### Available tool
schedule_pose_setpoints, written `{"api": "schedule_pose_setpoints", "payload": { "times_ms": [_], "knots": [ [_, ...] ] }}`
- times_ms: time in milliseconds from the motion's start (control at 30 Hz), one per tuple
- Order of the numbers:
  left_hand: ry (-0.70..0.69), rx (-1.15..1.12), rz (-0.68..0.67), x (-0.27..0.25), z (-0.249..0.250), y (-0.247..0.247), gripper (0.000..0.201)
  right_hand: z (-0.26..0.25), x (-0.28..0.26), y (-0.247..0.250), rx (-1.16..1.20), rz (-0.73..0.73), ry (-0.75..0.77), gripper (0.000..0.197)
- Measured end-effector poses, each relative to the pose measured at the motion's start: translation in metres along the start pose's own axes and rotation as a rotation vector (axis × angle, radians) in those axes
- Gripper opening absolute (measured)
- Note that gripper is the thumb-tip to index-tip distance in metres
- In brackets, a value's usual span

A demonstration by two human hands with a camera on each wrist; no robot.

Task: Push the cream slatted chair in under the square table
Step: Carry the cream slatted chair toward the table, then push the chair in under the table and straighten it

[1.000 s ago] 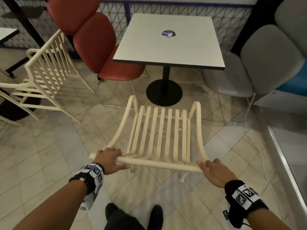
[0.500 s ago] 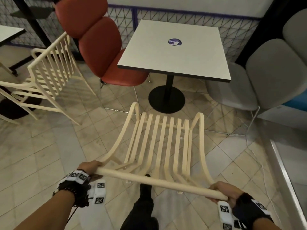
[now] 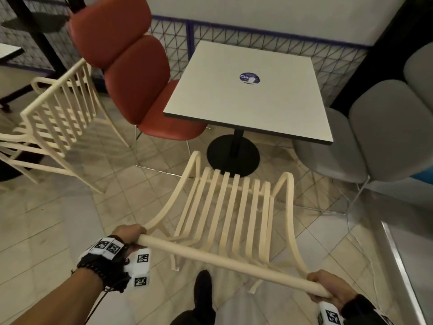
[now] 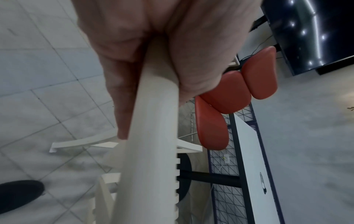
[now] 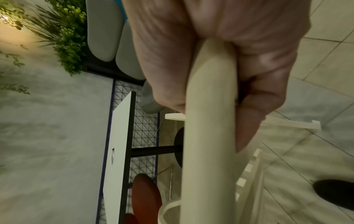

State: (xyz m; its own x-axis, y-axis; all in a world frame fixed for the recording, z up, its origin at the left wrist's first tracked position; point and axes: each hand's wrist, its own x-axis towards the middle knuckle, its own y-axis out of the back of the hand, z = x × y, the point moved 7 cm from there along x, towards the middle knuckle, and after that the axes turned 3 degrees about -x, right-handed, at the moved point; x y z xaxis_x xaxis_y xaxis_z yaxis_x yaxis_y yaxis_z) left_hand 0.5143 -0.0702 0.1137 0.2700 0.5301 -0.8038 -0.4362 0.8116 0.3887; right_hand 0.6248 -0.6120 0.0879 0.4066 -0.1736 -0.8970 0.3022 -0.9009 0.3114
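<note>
The cream slatted chair [image 3: 232, 207] stands on the tiled floor in front of me, its seat front close to the black round base of the square white table [image 3: 248, 90]. My left hand [image 3: 128, 233] grips the left end of the chair's round top rail [image 3: 225, 261], and my right hand [image 3: 328, 289] grips the right end. In the left wrist view the fingers [image 4: 122, 94] curl round the rail [image 4: 153, 151]. The right wrist view shows the same grip, fingers [image 5: 254, 106] wrapped on the rail [image 5: 208, 136]. The table's front edge lies beyond the chair's seat.
A red padded chair [image 3: 140, 90] stands at the table's left side and a grey padded chair [image 3: 365, 137] at its right. A second cream slatted chair [image 3: 56, 118] is off to the left. A wire mesh fence [image 3: 257, 41] runs behind. My dark shoe [image 3: 202, 292] is under the rail.
The chair has slid forward towards the table's base and I have stepped after it. Both hands keep their grip on the top rail, which now sits lower and nearer in view.
</note>
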Motion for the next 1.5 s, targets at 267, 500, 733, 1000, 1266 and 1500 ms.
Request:
{"api": "schedule_pose_setpoints", "payload": {
  "times_ms": [267, 500, 733, 1000, 1266, 1500],
  "knots": [
    [-0.065, 0.212, -0.06, 0.023, 0.112, -0.019, 0.029, -0.09, 0.021, 0.001, 0.063, -0.01, -0.012, 0.013],
    [-0.087, 0.318, -0.113, 0.045, 0.161, -0.031, 0.031, -0.145, 0.038, -0.002, 0.01, 0.019, -0.002, 0.014],
    [-0.092, 0.274, -0.092, 0.051, 0.203, -0.04, 0.042, -0.195, 0.042, 0.007, -0.019, 0.069, 0.028, 0.007],
    [-0.117, 0.2, -0.05, 0.061, 0.214, -0.063, 0.029, -0.228, 0.054, 0.02, 0.081, 0.117, 0.068, 0.011],
    [-0.04, 0.117, -0.022, 0.067, 0.192, -0.082, 0.032, -0.211, 0.076, 0.02, 0.152, 0.141, 0.072, 0.034],
    [-0.289, 0.543, 0.158, 0.069, 0.205, -0.081, 0.042, -0.226, 0.054, 0.02, -0.454, 0.247, 0.265, 0.075]
  ]
}}
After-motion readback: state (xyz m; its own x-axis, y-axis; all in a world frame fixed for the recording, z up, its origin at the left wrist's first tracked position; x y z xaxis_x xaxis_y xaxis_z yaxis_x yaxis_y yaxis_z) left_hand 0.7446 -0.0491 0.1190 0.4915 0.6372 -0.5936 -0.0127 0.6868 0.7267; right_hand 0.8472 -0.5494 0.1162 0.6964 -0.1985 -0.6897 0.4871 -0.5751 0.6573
